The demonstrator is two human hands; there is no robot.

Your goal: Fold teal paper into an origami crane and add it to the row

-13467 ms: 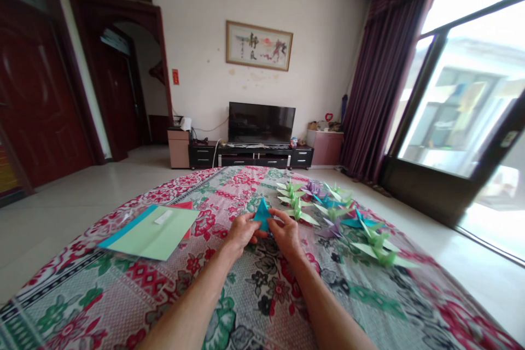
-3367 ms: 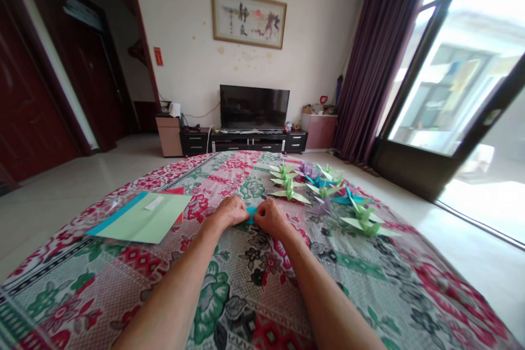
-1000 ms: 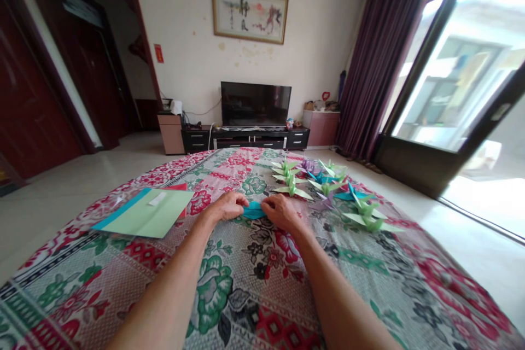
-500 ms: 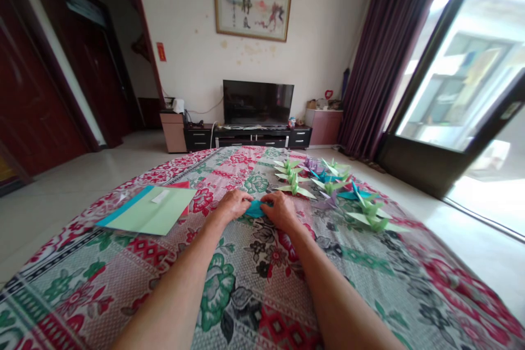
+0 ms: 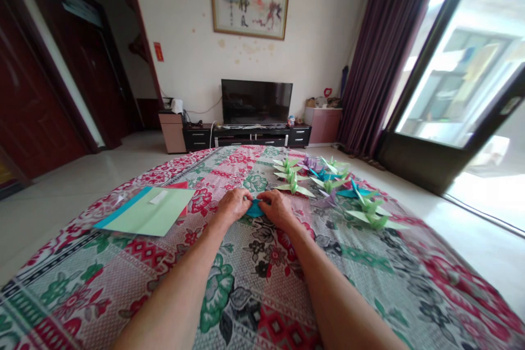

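A small piece of folded blue paper (image 5: pixel 255 209) is between my two hands, over the middle of the patterned tablecloth. My left hand (image 5: pixel 235 204) pinches its left side with thumb and fingers. On the opposite side, my right hand (image 5: pixel 278 207) grips its right part with bent fingers. Parts of the paper are covered by the fingertips, so its full shape is hidden. To the right of my hands stand several folded paper cranes in green, purple and blue, among them a green crane (image 5: pixel 293 184) close to my right hand.
Left of my hands lies a stack of coloured paper sheets (image 5: pixel 164 217), green on top, with blue and red edges showing and a small white slip (image 5: pixel 158 197) on it. The floral tablecloth (image 5: pixel 254 279) covers the round table. Beyond stands a television (image 5: pixel 257 103).
My fingers have shifted slightly upward and closer together on the blue paper. The sheets and cranes lie as before; the view has moved a little.
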